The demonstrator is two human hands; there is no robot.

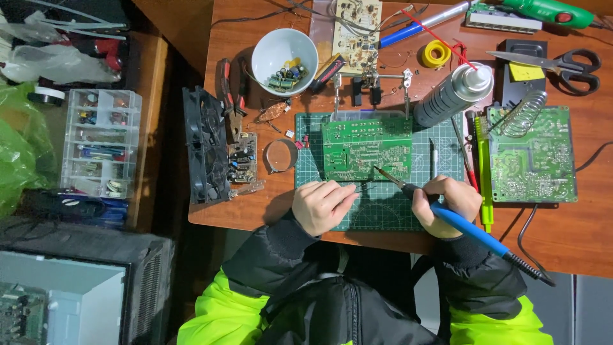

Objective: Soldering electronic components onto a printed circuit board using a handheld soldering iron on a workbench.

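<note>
From the head view, your right hand [445, 203] has its fingers clamped around the blue handle of a soldering iron [440, 211], held like a pen, with the tip slanting up and left onto the lower edge of the green circuit board [366, 148]. That board lies flat on the green cutting mat [383, 214] in the middle of the wooden surface [575, 236], just above both hands.

Your left hand [321, 204] rests on the mat's lower left part, fingers pinched together on a thin dark tool [364, 186] (tweezers or solder wire, too fine to tell) that points toward the iron's tip.

Around the board: a helping-hands stand [370, 82] with two clips sits just above it, a white bowl [284, 52] of small parts farther up left, and a silver spray can [454, 94] lies tilted at the mat's upper right corner. A second green board [533, 160] with a coiled iron holder [523, 114] on it lies to the right, scissors [568, 64] above it. A black fan [205, 145] stands at the surface's left edge, a clear parts box [99, 142] beyond it.
</note>
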